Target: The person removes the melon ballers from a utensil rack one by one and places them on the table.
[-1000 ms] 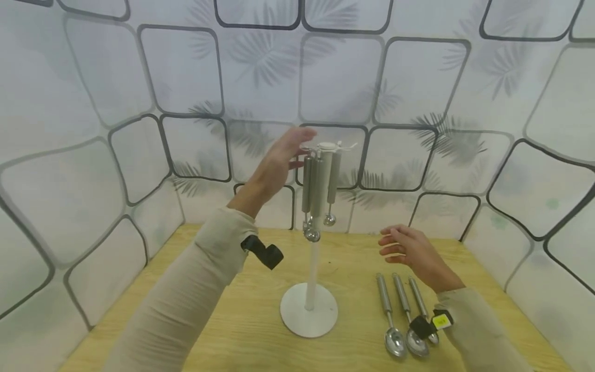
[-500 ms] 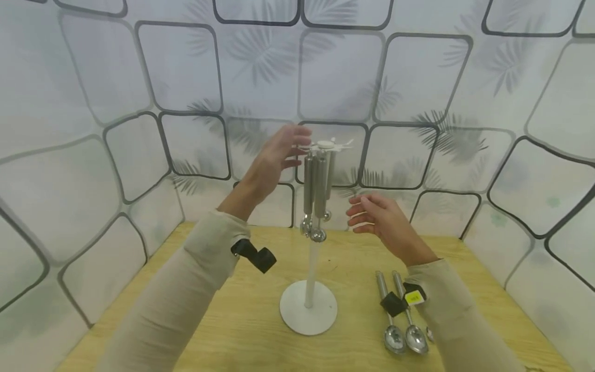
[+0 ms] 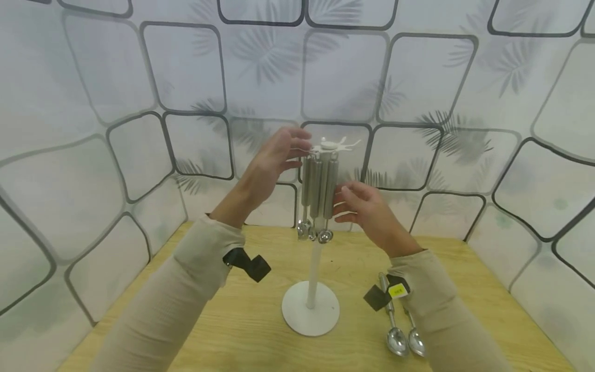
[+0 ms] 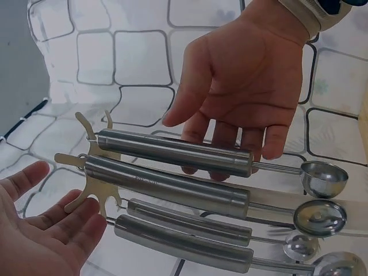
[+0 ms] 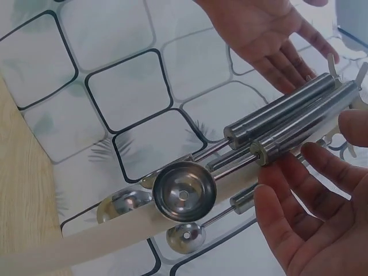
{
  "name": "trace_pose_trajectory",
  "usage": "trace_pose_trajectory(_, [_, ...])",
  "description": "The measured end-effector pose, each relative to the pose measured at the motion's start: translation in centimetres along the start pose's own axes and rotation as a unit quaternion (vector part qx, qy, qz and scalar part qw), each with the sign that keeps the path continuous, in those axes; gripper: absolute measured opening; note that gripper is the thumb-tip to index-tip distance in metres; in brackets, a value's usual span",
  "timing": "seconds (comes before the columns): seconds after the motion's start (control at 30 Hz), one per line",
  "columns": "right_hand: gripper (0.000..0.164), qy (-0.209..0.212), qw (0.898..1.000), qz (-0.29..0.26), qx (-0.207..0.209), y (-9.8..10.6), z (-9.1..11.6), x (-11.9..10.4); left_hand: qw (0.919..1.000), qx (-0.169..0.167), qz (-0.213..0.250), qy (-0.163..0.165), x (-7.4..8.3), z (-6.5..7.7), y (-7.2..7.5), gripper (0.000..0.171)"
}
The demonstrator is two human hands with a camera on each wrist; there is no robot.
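Observation:
A white stand has a spoked hook plate (image 3: 329, 146) at its top, with several steel melon ballers (image 3: 315, 188) hanging from it, bowls down. My left hand (image 3: 265, 168) is at the plate's left side, its extended fingertips (image 4: 92, 221) right at the hooks. To the right, my right hand (image 3: 369, 214) reaches up to the hanging handles. Its loosely bent fingers lie behind a handle (image 4: 172, 152) in the left wrist view, not wrapped round it. The right wrist view shows a round bowl (image 5: 184, 191) with a small hole in its centre.
The stand's round white base (image 3: 310, 323) rests on the wooden table (image 3: 241, 310). Steel spoons (image 3: 396, 341) lie at the right, partly covered by my right forearm and its wrist camera (image 3: 377, 298). A patterned wall covering (image 3: 186, 67) encloses the back and sides.
My right hand has risen leftward from above the loose spoons to the hanging handles. The hook plate has turned, bringing another melon baller to the front right. My left hand has shifted slightly left.

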State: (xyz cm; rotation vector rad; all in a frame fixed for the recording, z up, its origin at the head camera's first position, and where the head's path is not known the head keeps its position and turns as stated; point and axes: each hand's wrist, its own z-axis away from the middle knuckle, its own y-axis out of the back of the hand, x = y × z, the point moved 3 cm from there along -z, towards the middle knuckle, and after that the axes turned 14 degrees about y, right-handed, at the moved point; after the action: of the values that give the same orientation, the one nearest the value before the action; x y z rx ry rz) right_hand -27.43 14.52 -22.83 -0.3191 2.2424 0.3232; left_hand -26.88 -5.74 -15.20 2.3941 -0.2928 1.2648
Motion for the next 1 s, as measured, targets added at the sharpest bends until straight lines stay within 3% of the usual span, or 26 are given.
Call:
trace_pose_trajectory(0.27, [0.029,0.022,0.995,0.095,-0.009,-0.4,0.0,-0.3,0.9999,-0.006,0.002,-0.01,0.6,0.4,-0.2,0.052])
trace_pose_trajectory(0.47, [0.021,0.036,0.995,0.098,-0.01,-0.6,0.0,-0.7,0.9999,-0.011,-0.008,-0.008,0.7,0.5,-0.2,0.051])
trace_pose_trajectory(1.0, [0.02,0.054,0.991,0.125,-0.013,-0.5,-0.1,-2.0,0.9995,-0.01,-0.031,-0.006,0.4,0.3,0.1,0.051])
